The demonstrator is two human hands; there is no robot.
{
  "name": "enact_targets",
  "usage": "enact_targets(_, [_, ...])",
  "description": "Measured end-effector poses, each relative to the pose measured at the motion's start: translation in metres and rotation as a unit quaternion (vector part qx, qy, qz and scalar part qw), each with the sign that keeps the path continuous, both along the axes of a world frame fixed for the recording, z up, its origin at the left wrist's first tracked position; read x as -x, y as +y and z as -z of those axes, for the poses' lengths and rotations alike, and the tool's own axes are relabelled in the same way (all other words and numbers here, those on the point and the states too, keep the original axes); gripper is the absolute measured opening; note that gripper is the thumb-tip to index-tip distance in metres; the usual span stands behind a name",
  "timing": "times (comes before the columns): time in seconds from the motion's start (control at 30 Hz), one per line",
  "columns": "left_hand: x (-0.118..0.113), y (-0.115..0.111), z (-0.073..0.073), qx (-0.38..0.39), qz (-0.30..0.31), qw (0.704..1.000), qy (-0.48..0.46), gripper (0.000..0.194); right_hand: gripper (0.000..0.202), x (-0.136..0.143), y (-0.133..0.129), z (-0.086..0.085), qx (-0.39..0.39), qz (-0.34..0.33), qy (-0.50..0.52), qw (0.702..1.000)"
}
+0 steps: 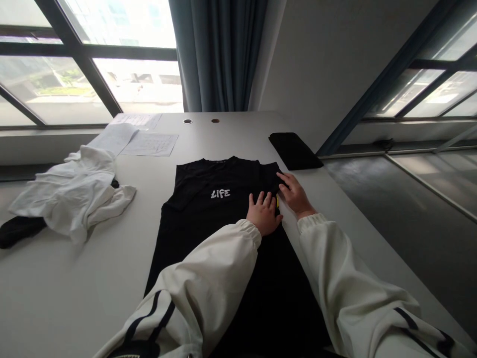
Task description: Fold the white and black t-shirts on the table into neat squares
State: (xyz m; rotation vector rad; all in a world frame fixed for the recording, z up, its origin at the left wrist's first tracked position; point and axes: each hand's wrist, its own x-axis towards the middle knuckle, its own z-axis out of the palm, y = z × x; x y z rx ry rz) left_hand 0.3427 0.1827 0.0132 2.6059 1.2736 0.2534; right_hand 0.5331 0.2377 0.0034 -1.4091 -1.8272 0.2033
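Note:
A black T-shirt (208,233) lies spread on the white table, its neck toward the far side and white lettering on the chest. My left hand (264,214) rests palm down on the shirt near its right edge, fingers spread. Beside it, my right hand (295,194) touches the edge of the right sleeve (271,175), which lies folded inward. The right hand's fingers are stretched and a little apart, with the fingertips at the cloth. A small yellow patch shows at the shirt's edge between the hands.
A white garment (80,191) lies crumpled on the left with a black piece (22,229) under it. Papers (151,144) lie at the back left of the table (227,136). A folded black cloth (295,150) sits at the back right, near the table's edge.

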Motion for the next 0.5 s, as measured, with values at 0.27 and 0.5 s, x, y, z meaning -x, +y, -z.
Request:
enact_targets(0.27, [0.007,0.003,0.001,-0.007,0.06,0.998,0.008,0.062,0.066,0.022,-0.008,-0.015,0.005,-0.031,0.024,0.999])
enact_targets(0.5, [0.016,0.003,-0.019,0.044,0.153,0.987,0.018,0.065,0.077,0.031,-0.012,-0.02,0.025,-0.085,0.052,0.995])
